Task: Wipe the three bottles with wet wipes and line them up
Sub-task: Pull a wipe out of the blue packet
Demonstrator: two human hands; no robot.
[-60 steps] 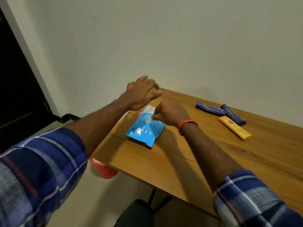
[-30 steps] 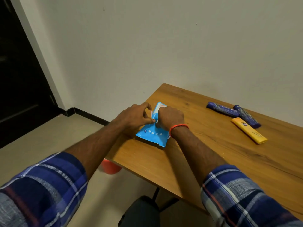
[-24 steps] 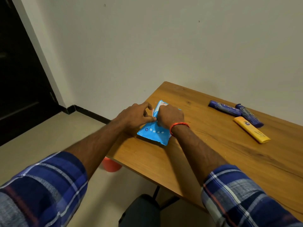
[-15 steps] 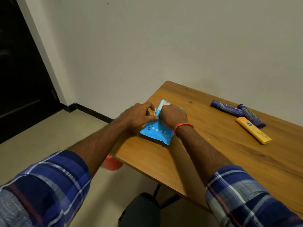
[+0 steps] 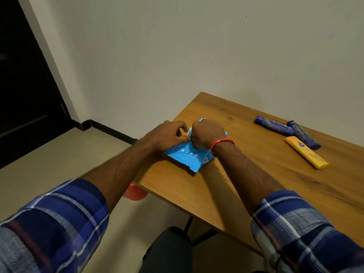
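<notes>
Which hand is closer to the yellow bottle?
Right. The right hand sits on the wipes pack, on the side toward the yellow bottle; the left hand is beyond it, farther away.

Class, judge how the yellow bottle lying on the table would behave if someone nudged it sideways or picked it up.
The yellow bottle lies flat on the wooden table. It looks rather flattened, so it would probably slide, not roll. Its smooth, glossy plastic may feel slippery once wiped wet. It is slim, so likely light, and apt to tip if stood upright.

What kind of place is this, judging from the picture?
Probably a plain room in a home or small office: a wooden table set against a bare pale wall, a dark doorway to the left, and a tiled floor.
</notes>
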